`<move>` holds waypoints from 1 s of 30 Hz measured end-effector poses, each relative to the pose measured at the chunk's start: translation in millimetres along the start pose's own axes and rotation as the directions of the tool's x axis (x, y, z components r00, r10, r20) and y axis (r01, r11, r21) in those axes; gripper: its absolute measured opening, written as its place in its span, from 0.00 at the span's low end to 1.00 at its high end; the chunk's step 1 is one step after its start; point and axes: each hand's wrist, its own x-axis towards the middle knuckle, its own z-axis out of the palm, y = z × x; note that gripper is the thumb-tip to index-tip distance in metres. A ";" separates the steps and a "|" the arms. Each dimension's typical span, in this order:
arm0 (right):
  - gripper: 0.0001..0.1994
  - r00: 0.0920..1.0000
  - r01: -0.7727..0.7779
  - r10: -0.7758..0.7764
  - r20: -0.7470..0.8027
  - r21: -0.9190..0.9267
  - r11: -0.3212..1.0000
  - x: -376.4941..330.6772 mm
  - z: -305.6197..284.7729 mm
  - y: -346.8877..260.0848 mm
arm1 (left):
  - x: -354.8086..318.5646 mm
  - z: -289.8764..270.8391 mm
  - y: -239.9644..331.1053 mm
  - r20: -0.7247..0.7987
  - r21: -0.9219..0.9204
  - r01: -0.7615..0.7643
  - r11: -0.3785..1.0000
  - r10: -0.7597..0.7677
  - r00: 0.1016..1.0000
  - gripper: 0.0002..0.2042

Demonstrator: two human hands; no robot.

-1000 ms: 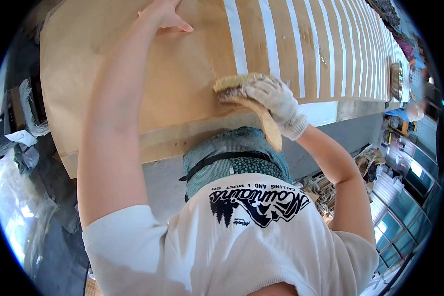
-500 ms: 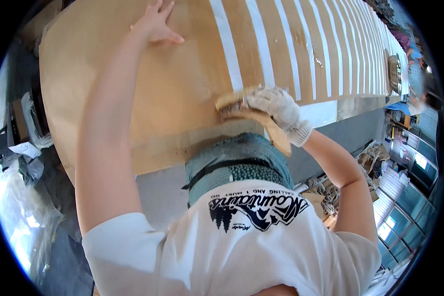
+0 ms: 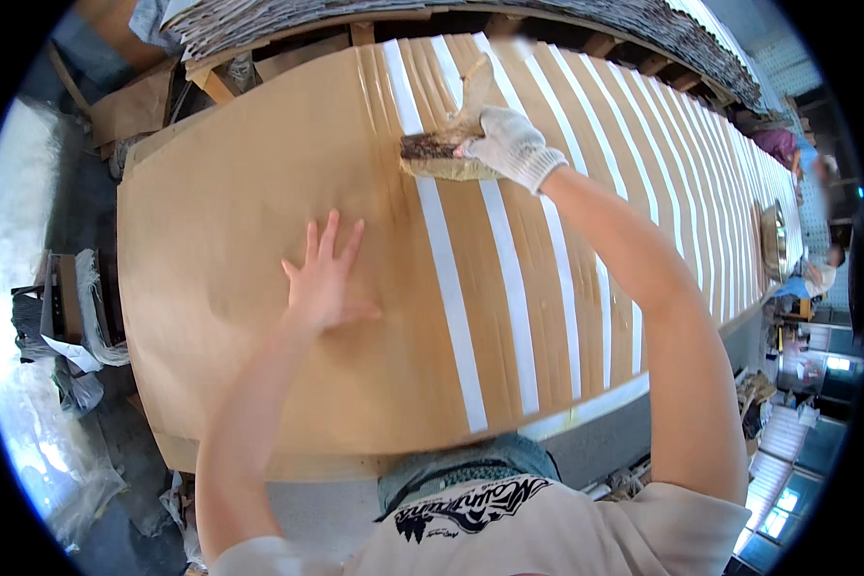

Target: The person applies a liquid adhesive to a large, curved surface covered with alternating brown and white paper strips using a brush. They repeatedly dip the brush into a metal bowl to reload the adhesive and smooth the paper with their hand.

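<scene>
My left hand (image 3: 324,278) is bare and lies with fingers spread on the brown paper sheet (image 3: 211,250) covering the left part of the long table. In a white knit glove, my right hand (image 3: 509,144) grips a wide wooden-handled brush (image 3: 446,154). The brush is over the far side of the sheets, its handle sticking up and away from me and its pale bristle edge toward me. Beneath and to the right, overlapping brown sheets show white strips (image 3: 451,307) between them. Wet-looking creases run along the brown bands near the brush.
A metal bowl (image 3: 774,240) sits at the table's far right end. Stacked sheets (image 3: 288,24) lie on a wooden rack beyond the far edge. At left are boxes (image 3: 62,298) and clear plastic (image 3: 48,470) on the floor. A person (image 3: 818,278) is at the far right.
My right hand has carried the brush from the near edge to the far side of the sheets. My left hand now appears nearer, as the view has tilted and shows the table's far edge.
</scene>
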 end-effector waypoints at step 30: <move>0.11 0.867 0.486 -0.490 -0.085 -0.063 0.871 -312.0 84.0 42.4 | 28.7 29.4 -12.7 -0.091 -0.032 -0.044 0.999 0.041 0.995 0.66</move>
